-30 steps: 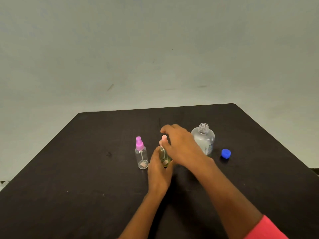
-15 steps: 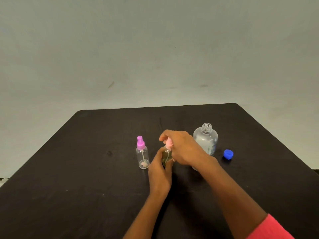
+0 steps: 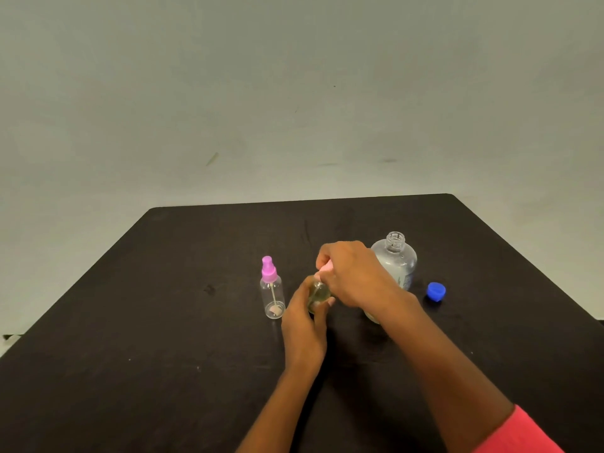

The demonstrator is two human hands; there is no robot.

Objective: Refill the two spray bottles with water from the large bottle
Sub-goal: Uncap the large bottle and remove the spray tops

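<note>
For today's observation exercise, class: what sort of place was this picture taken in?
Probably a plain indoor room set up for a tabletop demonstration: a bare grey wall, a black table, and on it a large clear uncapped plastic bottle and a small clear purple-topped spray bottle.

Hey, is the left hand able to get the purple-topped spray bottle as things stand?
Likely not yet: the left hand grips the other spray bottle. The purple-topped spray bottle stands close beside it with nothing between.
</note>
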